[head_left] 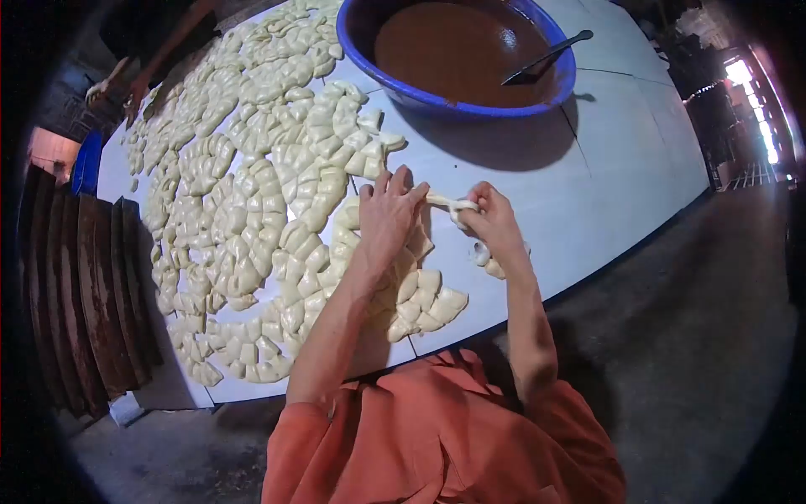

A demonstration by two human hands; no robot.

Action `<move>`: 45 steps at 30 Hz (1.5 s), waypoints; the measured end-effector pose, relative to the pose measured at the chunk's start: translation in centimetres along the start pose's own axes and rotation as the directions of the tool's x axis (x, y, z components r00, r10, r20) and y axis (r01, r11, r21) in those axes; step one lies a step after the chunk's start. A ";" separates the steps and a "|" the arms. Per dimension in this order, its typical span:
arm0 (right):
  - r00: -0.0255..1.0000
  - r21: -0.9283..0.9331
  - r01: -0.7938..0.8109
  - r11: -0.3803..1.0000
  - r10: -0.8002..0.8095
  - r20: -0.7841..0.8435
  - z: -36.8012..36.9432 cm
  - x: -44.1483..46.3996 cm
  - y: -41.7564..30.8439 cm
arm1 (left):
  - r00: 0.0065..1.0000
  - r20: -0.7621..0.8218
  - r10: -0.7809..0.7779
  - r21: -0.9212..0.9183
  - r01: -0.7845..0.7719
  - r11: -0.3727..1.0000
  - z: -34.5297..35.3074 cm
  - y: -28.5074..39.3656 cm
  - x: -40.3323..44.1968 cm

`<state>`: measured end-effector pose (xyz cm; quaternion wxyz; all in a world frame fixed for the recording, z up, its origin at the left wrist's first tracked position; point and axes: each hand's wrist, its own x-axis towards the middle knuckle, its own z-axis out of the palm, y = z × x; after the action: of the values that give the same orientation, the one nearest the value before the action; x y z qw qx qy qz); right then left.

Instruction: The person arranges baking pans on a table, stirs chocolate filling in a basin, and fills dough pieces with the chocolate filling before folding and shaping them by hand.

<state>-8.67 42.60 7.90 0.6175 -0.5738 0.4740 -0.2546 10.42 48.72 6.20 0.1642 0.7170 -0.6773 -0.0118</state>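
Observation:
Many pale, glossy dough pieces (pixel 252 185) lie side by side over the left and middle of the white table (pixel 621 168). My left hand (pixel 389 217) rests at their right edge, palm down with its fingers spread. From beside its fingertips a thin dough strip (pixel 438 200) runs right to my right hand (pixel 494 220), whose fingers are pinched on the strip's whitish end. Just below my right hand, a few small pieces (pixel 494 267) lie on the table, partly hidden by the wrist.
A blue basin (pixel 470 109) of brown liquid, with a dark ladle (pixel 547 57) in it, stands at the back. Dark brown trays (pixel 84 294) are stacked upright at the left. Another person's hands (pixel 134 97) show at the far left edge.

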 end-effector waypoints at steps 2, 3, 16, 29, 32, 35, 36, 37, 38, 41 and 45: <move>1.000 0.137 -0.003 0.991 0.004 -0.003 -1.3 -1.8 -0.4 | 1.000 -0.005 0.006 -0.026 -0.006 1.000 0.1 0.1 0.1; 1.000 0.273 -0.006 0.962 0.006 0.002 -1.8 -2.7 -0.7 | 1.000 -0.001 0.001 -0.012 -0.001 1.000 0.0 0.2 0.1; 0.997 0.496 0.069 0.866 -0.068 -0.019 -1.0 -5.1 -2.1 | 0.966 0.257 0.019 -0.842 0.214 0.495 -6.7 4.7 0.1; 0.968 0.600 0.251 0.760 -0.194 -0.159 1.7 -5.0 -5.4 | 0.982 -0.150 -0.114 -0.980 -0.133 0.147 -6.8 7.6 0.9; 0.972 0.806 0.234 0.544 -0.152 -0.180 3.7 -5.6 -8.2 | 0.944 -0.320 -0.081 -0.946 -0.323 -0.018 -3.9 9.2 1.0; 0.976 0.806 0.210 0.554 -0.169 -0.138 3.0 -4.7 -9.0 | 0.977 -0.148 -0.155 -0.969 -0.174 -0.173 -3.1 9.7 1.6; 0.979 0.801 0.172 0.574 -0.188 -0.075 2.8 -4.2 -9.1 | 0.975 -0.160 -0.156 -0.967 -0.186 -0.174 -3.0 9.5 1.6; 0.980 0.792 0.129 0.597 -0.200 -0.009 2.7 -3.8 -9.3 | 0.983 -0.102 -0.150 -0.978 -0.127 -0.168 -2.9 9.1 1.6; 0.979 0.790 0.128 0.599 -0.204 -0.005 2.6 -3.1 -9.7 | 0.989 -0.039 -0.145 -0.985 -0.063 -0.162 -2.9 8.9 1.6; 0.969 0.609 0.227 0.760 -0.238 -0.065 1.7 1.1 -11.7 | 0.988 0.051 -0.143 -0.926 -0.007 -0.378 -0.7 8.4 1.6; 0.935 0.057 0.354 0.934 -0.352 -0.037 -2.0 7.7 -17.1 | 0.926 0.356 -0.128 -0.902 0.304 -0.307 -3.2 5.6 0.4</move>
<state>-3.24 31.46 22.10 0.5731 -0.6264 0.3632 -0.3837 5.80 48.92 10.74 0.6205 0.4150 -0.2644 -0.6106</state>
